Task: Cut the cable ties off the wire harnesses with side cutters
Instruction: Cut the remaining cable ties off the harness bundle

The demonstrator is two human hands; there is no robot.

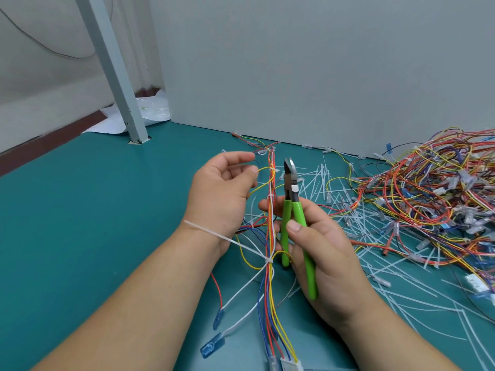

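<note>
Head view: a wire harness (270,226) is stretched lengthwise over the green tabletop (93,210), between the two hands. The left hand (219,194) is held open above it, fingers loosely curled, nothing gripped. The side cutters (293,210) are gripped by the right hand (318,253) around the green handles, jaws pointed up and slightly parted, just right of the harness. A white cable tie (268,260) is seen cinched on the bundle, its tail laid across the left wrist. Cut tie scraps (326,183) are scattered beyond. A tangled pile of harnesses (428,194) is heaped at right.
</note>
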